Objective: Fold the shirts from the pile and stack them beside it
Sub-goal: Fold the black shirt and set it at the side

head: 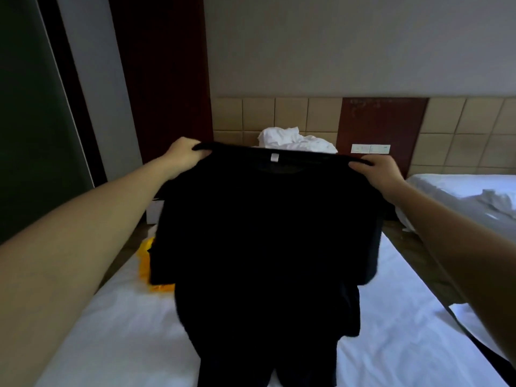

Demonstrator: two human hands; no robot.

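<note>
One black T-shirt [265, 233] hung above the bed [125, 331]. It was of soft matte fabric, with one small white neck label [274, 157] facing the camera. Two hands held it. The left hand [184, 155] pinched one shoulder and the right hand [377, 171] pinched the other, fingers curled over the top edge. One yellow garment [146, 258] lay on the bed's left side, partly hidden by the shirt. One crumpled white cloth heap [293, 141] sat at the bed's head. Smooth white sheet showed on either side of the shirt, out to the bed's edges.
</note>
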